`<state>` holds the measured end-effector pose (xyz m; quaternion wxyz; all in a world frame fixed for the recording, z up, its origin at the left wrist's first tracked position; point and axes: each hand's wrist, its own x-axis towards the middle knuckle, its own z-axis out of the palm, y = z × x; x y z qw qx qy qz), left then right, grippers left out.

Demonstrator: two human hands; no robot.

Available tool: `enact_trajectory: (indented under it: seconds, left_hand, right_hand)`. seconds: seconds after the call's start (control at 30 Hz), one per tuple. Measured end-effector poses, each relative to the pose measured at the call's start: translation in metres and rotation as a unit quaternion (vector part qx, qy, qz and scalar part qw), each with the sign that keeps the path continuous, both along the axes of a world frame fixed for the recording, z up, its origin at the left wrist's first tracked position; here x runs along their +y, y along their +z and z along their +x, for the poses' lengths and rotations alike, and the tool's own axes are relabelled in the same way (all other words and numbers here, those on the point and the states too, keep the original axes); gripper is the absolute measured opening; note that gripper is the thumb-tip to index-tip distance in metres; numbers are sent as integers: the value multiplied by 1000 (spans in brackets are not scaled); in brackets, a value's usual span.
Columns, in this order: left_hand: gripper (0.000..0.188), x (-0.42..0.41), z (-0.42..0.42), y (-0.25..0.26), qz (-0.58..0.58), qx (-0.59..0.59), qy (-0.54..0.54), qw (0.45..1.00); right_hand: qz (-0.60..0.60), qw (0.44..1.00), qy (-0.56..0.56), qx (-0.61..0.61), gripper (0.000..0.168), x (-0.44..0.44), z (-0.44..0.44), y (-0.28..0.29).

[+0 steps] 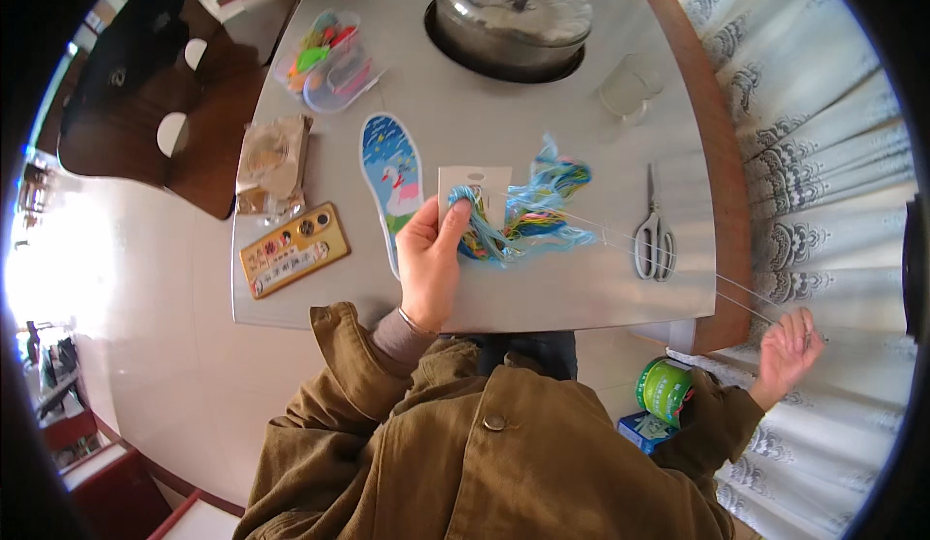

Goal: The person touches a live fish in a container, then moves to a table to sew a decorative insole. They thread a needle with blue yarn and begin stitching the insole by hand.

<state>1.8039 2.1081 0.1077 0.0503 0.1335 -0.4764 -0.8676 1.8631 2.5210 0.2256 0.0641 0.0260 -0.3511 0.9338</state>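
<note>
My left hand (430, 253) grips a pale card with a hole near its top (476, 177), thumb pressed on the looped threads. A bundle of embroidery floss (541, 206) in blue, yellow, green and pink hangs from the card and spreads to its right. Far out to the right, past the table's edge, my right hand (790, 351) pinches pale thread strands (697, 267) drawn taut from the bundle. Partly behind my left hand lies an insole with a swan picture (391, 169). Beneath the strands rests a pair of scissors (656, 242) with light grey handles.
A lidded metal pot (514, 20) sits in the table's round recess. Left stand plastic tubs of colourful items (327, 57), a brown package (270, 158) and a phone in a yellow case (295, 251). A glass mug (631, 86) stands right. A patterned curtain (806, 198) hangs beside the table.
</note>
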Motion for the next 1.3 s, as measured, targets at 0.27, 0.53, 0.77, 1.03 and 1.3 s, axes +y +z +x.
enact_trajectory:
  seconds: [0.27, 0.53, 0.77, 1.03, 1.3]
  left_hand:
    - [18, -6, -80, 49, -149, 117, -27, 982]
    - [20, 8, -122, 144, -214, 261, 3, 941]
    - [20, 19, -83, 225, -220, 387, -42, 894]
    - [27, 28, -34, 284, -42, 393, -305, 866]
    - [17, 61, -12, 308, 9, 395, -168, 903]
  right_hand:
    - [-47, 979, -197, 9, 11, 162, 109, -35]
    - [-6, 819, -558, -131, 16, 329, 298, -178]
    - [605, 511, -553, -261, 37, 153, 163, -120]
    - [596, 795, 84, 81, 29, -138, -11, -23]
    - [514, 842, 114, 120, 28, -192, -47, -41]
